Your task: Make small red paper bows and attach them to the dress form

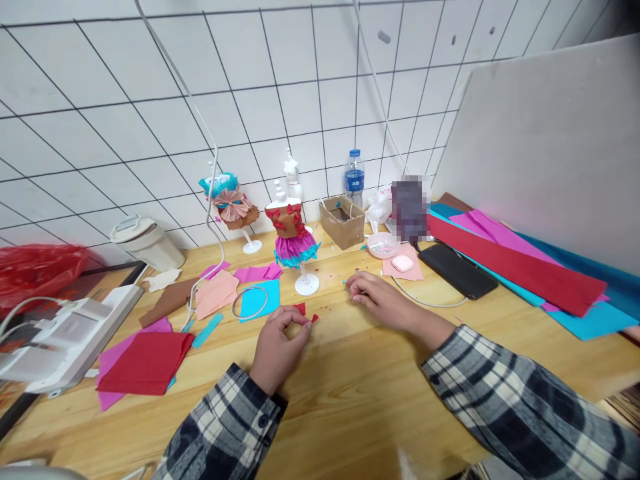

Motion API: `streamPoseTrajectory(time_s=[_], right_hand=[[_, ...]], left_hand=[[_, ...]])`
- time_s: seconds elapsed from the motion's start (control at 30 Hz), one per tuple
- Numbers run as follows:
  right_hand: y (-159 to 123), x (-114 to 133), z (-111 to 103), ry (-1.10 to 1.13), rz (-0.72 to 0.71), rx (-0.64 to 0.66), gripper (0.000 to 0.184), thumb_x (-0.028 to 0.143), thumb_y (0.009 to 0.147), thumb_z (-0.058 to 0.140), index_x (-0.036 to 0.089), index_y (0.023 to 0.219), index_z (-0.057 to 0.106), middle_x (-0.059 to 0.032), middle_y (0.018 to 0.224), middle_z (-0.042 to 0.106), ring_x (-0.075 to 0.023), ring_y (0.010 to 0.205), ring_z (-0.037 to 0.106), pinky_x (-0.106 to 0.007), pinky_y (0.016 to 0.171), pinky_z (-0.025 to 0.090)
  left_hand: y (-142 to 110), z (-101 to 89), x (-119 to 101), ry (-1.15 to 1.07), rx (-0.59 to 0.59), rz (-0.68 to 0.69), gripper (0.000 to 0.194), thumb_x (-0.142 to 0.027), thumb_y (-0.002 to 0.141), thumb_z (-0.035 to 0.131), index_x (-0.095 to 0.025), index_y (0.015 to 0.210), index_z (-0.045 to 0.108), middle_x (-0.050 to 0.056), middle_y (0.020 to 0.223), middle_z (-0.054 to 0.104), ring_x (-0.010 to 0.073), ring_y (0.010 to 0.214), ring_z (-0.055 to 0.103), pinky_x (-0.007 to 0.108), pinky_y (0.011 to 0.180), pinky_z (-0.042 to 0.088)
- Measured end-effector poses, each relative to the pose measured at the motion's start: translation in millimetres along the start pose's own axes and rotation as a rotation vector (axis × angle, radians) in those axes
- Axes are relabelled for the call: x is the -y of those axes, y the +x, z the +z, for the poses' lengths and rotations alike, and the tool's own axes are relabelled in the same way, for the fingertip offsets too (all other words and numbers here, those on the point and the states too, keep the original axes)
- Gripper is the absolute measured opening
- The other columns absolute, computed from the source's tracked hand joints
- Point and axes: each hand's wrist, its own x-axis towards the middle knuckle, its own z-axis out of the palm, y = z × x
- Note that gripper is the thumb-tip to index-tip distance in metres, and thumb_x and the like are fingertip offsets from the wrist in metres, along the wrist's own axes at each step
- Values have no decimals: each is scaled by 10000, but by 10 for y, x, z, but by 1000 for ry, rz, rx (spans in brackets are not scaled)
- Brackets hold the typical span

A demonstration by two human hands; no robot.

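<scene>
My left hand rests on the wooden table, its fingers pinched on a small folded red paper piece. My right hand lies knuckles-up just right of it, fingers curled together near tiny paper scraps; what it holds, if anything, is hidden. Behind both hands stands a small white mannequin dressed in a brown top with red bows and a purple and teal paper skirt. A second mannequin with a teal and brown paper dress stands further left.
Red and pink paper sheets lie at left beside a white device. A cardboard box, water bottle, pink dish, black phone and long coloured paper strips fill the right. A grey board leans against the wall.
</scene>
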Motion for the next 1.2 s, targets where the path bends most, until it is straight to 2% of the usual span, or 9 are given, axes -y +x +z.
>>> streamPoseTrajectory(time_s=[0.07, 0.17, 0.3, 0.4, 0.47, 0.6, 0.73, 0.9, 1.2], right_hand=[[15, 107, 50, 370, 118, -18, 81, 248, 846, 562, 177, 808, 566, -103, 1088, 638, -192, 1019, 585, -368, 892, 423], [12, 278, 193, 877, 275, 80, 241, 391, 784, 649, 156, 813, 609, -87, 887, 706, -194, 878, 656, -367, 863, 458], [-7, 413, 396, 1256, 411, 57, 324, 444, 702, 728, 147, 808, 657, -56, 806, 713, -175, 816, 671, -340, 849, 475], [-14, 460, 485, 1272, 485, -20, 344, 374, 596, 818, 157, 784, 629, -27, 765, 711, -132, 692, 654, -290, 743, 495], [-18, 494, 509, 1251, 494, -42, 392, 376, 587, 821, 173, 838, 600, -25, 770, 717, -125, 662, 646, -267, 674, 492], [-29, 549, 506, 1238, 514, -66, 467, 390, 613, 802, 210, 937, 518, -36, 813, 723, -178, 802, 669, -256, 619, 491], [-37, 541, 510, 1179, 582, -76, 380, 426, 625, 778, 180, 834, 578, -53, 850, 709, -175, 800, 651, -240, 576, 482], [-36, 544, 606, 1136, 550, -123, 318, 419, 586, 792, 176, 743, 661, 10, 713, 634, -106, 615, 530, -199, 470, 390], [-41, 566, 656, 1189, 576, -163, 342, 345, 576, 815, 177, 797, 615, 31, 669, 610, -86, 599, 512, -173, 479, 362]], left_hand=[[7, 20, 3, -31, -22, -15, 131, -302, 745, 598, -189, 681, 611, 46, 836, 653, 202, 840, 606, 363, 823, 457], [17, 50, -3, -115, -65, -53, 143, -312, 751, 595, -185, 687, 608, 55, 858, 675, 204, 863, 619, 354, 827, 462], [5, 72, -40, -152, -89, -148, 174, -351, 743, 607, -180, 729, 640, 59, 850, 703, 212, 841, 632, 354, 798, 474], [-22, 96, -72, -123, -79, -165, 182, -362, 741, 609, -185, 748, 652, 42, 806, 706, 204, 797, 632, 334, 747, 479], [-39, 118, -86, -101, -76, -129, 160, -346, 738, 609, -190, 722, 645, 30, 787, 700, 196, 779, 631, 319, 726, 479], [-56, 145, -94, -83, -110, -108, 141, -322, 744, 594, -192, 707, 636, 28, 789, 692, 191, 771, 631, 308, 706, 479], [-55, 137, -89, -87, -124, -150, 162, -337, 751, 585, -187, 716, 637, 38, 802, 690, 201, 770, 629, 320, 698, 477], [-66, 135, -104, -82, -128, -118, 148, -322, 746, 588, -187, 704, 632, 36, 790, 687, 198, 768, 626, 320, 707, 472], [-80, 148, -110, -75, -128, -84, 130, -293, 750, 591, -182, 690, 622, 35, 785, 673, 192, 777, 612, 334, 757, 460]])
